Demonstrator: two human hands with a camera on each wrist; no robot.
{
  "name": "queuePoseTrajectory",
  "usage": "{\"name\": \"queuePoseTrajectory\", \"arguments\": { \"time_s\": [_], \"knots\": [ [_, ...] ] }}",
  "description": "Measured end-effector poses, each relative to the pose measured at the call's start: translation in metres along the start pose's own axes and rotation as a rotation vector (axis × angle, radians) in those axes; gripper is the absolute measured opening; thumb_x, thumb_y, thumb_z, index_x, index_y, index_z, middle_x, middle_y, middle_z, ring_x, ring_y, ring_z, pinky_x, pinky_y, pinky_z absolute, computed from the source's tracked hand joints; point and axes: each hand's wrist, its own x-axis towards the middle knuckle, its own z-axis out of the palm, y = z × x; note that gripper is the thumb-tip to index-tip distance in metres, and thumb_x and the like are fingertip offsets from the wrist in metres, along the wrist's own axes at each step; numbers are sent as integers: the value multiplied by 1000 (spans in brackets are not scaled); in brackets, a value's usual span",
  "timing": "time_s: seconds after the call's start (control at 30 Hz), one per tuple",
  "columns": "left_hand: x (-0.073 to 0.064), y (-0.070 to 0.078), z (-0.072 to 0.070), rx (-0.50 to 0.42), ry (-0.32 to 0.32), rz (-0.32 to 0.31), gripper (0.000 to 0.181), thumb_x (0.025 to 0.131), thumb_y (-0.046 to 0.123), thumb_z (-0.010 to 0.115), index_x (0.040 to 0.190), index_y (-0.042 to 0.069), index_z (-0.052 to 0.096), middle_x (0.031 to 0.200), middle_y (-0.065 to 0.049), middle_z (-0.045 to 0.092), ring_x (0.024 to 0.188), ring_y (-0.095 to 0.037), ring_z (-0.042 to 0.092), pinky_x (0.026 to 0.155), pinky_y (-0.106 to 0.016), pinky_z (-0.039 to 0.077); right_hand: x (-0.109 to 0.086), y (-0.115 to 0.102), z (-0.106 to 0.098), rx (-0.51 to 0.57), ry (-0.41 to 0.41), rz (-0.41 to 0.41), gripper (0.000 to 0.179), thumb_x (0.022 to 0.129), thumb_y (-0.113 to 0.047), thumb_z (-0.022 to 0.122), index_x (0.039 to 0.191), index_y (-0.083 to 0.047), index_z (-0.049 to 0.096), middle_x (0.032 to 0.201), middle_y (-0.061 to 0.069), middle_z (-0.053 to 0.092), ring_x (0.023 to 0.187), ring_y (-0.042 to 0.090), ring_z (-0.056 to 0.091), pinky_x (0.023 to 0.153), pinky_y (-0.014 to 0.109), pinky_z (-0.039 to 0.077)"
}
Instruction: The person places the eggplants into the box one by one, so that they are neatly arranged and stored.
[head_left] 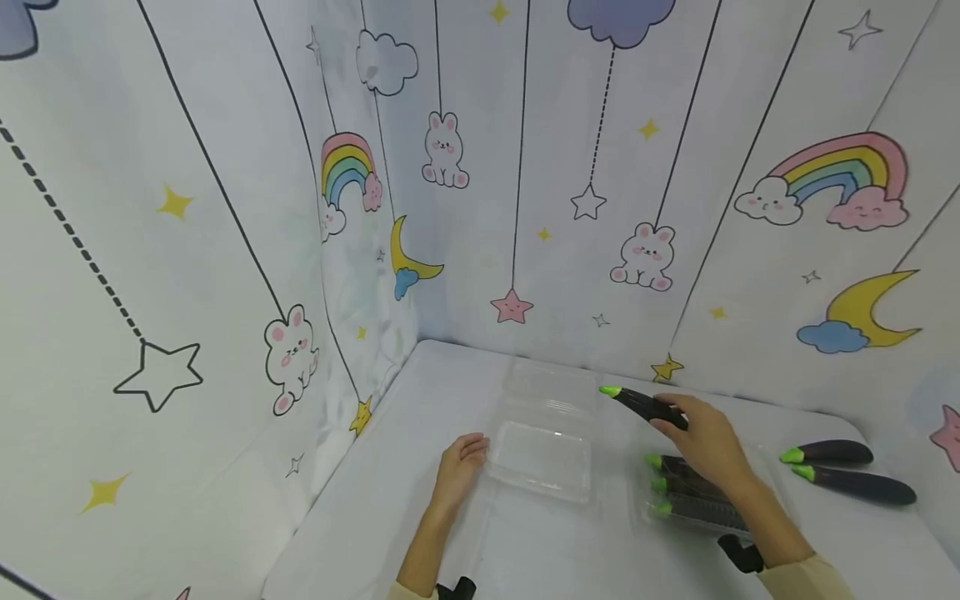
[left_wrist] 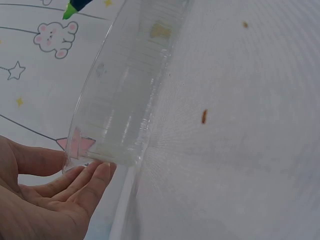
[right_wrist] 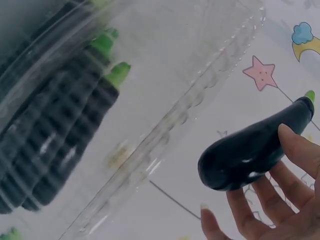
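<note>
- Six toy eggplants in total, dark bodies with bright green tips: one held, three in a container, two loose.
- One right grip, pinching a single held eggplant between thumb and fingers; the eggplant hangs above the table, its green tip pointing left toward the left container.
- One left grip, thumb and fingers pinching a corner of the clear left container.
- Two clear plastic containers in all. The left container shows two rectangular sections, one behind the other; the right container stands partly under the right forearm.
- Three boxed eggplants side by side within the right container, seen through its ridged plastic, green tips toward the left.
- Two loose eggplants on the table, to the right of the right container and apart from it, one behind the other, tips also leftward.
- Two pale sleeves, one per arm, each with a black wrist device near it.
- Printed backdrop around the table: three rabbits, two rainbows, two crescent moons in the head view.
</note>
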Motion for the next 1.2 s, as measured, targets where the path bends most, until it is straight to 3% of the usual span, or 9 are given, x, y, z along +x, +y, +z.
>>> {"name": "queuePoseTrajectory", "arguments": {
  "time_s": [0.07,0.2,0.4,0.63,0.97,1.2],
  "knots": [
    [0,-1,-1,-1,-3,-2,44,101,1,54,144,-12,49,142,-29,58,134,-43,56,115,-52,45,3,-2,1,11,2,-9,48,97,-23,75,138,-2,63,131,26,67,108,45,67,83,60,56],
    [-1,-3,-3,-2,-4,-7,44,102,1,53,144,-11,49,143,-29,58,134,-41,56,115,-51,45,8,-6,6,24,-6,-17,47,97,-23,76,138,-3,64,129,25,68,97,36,69,73,47,55],
    [-2,-2,-3,-8,-14,1,45,102,1,53,144,-13,47,144,-30,57,135,-42,55,116,-50,45,13,-10,13,23,-27,1,47,98,-25,75,139,-5,64,131,24,67,100,36,69,75,50,57],
    [-2,-2,-3,-8,-12,8,45,103,2,54,144,-13,48,143,-31,57,134,-44,55,113,-47,48,17,-21,19,32,-44,13,46,97,-23,76,137,-4,65,128,23,69,86,24,64,67,37,50],
    [-3,-3,-5,-14,-22,-3,44,104,3,52,145,-14,46,144,-32,55,136,-44,54,113,-48,47,22,-28,34,68,-60,6,45,96,-24,77,136,-5,66,123,17,72,88,22,67,68,35,53],
    [1,-4,-3,-31,-24,-5,45,104,3,54,145,-14,47,143,-32,56,135,-44,54,114,-48,47,25,-33,39,73,-64,4,44,97,-25,75,136,-6,66,129,16,70,101,30,68,81,48,58]
  ]
}}
